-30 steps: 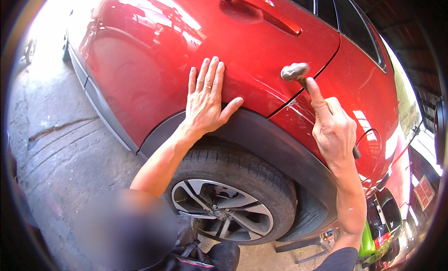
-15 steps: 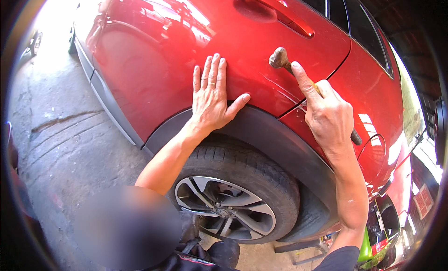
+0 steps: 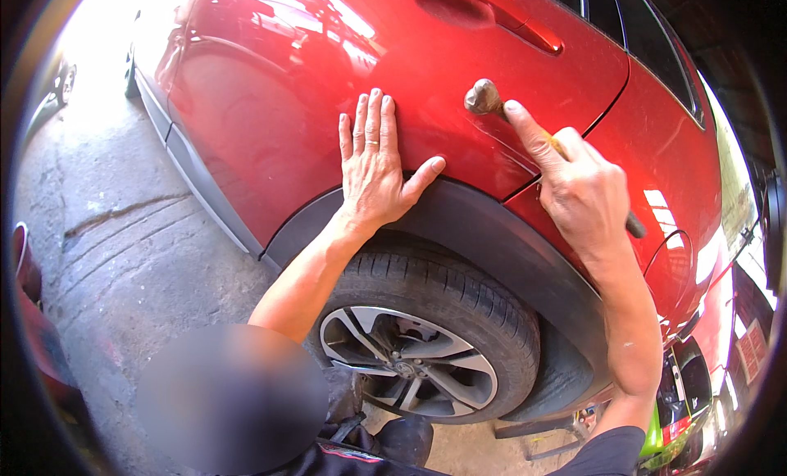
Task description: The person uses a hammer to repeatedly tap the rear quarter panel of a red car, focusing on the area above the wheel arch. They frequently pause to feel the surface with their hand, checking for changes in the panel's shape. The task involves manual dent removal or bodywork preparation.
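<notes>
My left hand (image 3: 373, 177) lies on the red car body (image 3: 246, 140), just above the dark wheel-arch trim (image 3: 492, 226), with its fingers stretched out and thumb spread. My right hand (image 3: 582, 193) grips a hammer by its handle, index finger along it toward the worn metal head (image 3: 482, 97). That head is at the red panel, below the door handle (image 3: 529, 29) and above some pale scratches (image 3: 508, 152) near a panel gap; whether it touches cannot be told. The tyre (image 3: 443, 283) and alloy wheel are below my hands.
A cracked concrete floor (image 3: 123, 238) runs along the left, with a dark red object (image 3: 45, 345) at the edge. Behind the car at lower right are a green and black vehicle (image 3: 680, 394) and metal supports (image 3: 533, 431) on the floor. A blurred oval hides the lower left.
The hammer head has moved left and upward across the panel with my right hand. My left hand stays spread on the body. The car sits slightly farther right in the view.
</notes>
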Demonstrator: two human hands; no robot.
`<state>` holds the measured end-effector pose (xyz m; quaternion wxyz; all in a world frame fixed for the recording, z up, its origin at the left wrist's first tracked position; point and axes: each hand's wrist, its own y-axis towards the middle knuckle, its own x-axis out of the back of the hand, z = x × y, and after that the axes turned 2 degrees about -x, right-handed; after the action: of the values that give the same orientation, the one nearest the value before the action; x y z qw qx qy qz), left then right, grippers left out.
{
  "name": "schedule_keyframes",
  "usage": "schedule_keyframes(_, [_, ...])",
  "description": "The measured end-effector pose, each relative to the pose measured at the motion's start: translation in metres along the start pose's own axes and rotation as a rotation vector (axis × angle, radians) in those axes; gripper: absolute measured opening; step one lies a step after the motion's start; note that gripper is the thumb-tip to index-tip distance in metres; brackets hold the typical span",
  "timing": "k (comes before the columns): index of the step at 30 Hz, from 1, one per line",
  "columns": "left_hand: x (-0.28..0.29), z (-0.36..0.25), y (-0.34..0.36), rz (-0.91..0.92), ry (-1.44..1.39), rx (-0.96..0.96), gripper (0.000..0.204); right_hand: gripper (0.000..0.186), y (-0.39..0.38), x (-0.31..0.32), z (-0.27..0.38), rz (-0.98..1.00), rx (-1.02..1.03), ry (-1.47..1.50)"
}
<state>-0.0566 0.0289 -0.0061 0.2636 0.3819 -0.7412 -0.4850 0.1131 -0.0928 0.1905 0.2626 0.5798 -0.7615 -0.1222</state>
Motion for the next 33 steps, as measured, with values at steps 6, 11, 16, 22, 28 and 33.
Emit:
schedule_keyframes(6, [-0.002, -0.001, 0.000, -0.017, -0.008, -0.005, 0.103, 0.076, -0.024, -0.009, -0.007, -0.020, -0.052, 0.075])
schedule_keyframes(11, [-0.002, -0.001, 0.000, -0.007, 0.016, -0.010, 0.100, 0.079, -0.019, -0.001, -0.004, -0.051, -0.059, 0.070])
schedule_keyframes(16, [-0.004, 0.000, 0.001, -0.009, 0.021, -0.004, 0.100, 0.078, -0.026, -0.003, -0.005, -0.069, -0.029, 0.063])
schedule_keyframes(22, [-0.006, 0.001, 0.001, -0.021, 0.015, 0.000, 0.102, 0.082, -0.029, 0.004, -0.012, -0.063, -0.101, 0.082])
schedule_keyframes(28, [-0.003, 0.001, 0.000, -0.007, 0.052, -0.017, 0.099, 0.086, -0.052, 0.011, -0.020, 0.009, -0.118, -0.022])
schedule_keyframes(33, [-0.001, 0.001, 0.001, -0.012, 0.063, -0.030, 0.097, 0.083, -0.063, 0.009, -0.019, -0.129, -0.127, 0.113])
